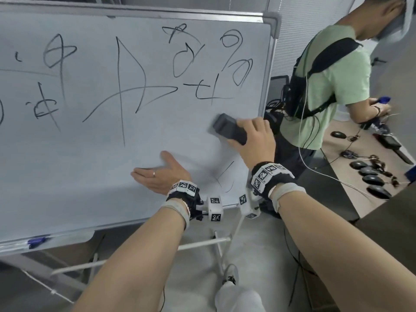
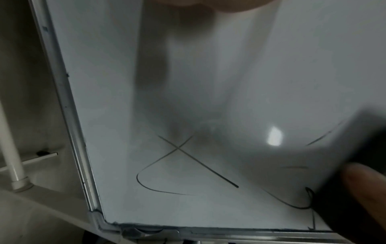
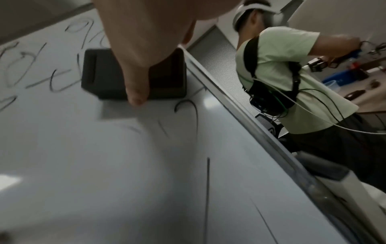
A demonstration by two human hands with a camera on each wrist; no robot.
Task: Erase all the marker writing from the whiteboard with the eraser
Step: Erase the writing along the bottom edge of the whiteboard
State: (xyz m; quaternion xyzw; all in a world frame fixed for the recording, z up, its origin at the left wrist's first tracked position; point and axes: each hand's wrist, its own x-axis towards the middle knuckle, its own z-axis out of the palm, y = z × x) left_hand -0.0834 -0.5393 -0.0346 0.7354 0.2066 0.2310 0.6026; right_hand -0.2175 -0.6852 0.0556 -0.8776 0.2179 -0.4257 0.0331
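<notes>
A whiteboard [image 1: 90, 172] on a stand fills the head view, with black marker scribbles [image 1: 139, 86] across its upper half and a few strokes [image 1: 225, 176] near its lower right corner. My right hand [image 1: 254, 136] grips a black eraser [image 1: 229, 128] and holds it flat against the board by the right edge. In the right wrist view the eraser [image 3: 104, 74] sits under my thumb [image 3: 135, 92], just above a curved stroke [image 3: 188, 107]. My left hand [image 1: 157, 174] lies flat on the board, fingers straight. The left wrist view shows a crossed stroke [image 2: 177, 148].
A person in a green shirt [image 1: 333, 82] stands close to the board's right edge, beside a table [image 1: 351, 143] with several computer mice [image 1: 369, 174] and cables. A blue marker [image 1: 37, 242] lies on the board's tray. White stand legs [image 1: 202, 244] cross the floor below.
</notes>
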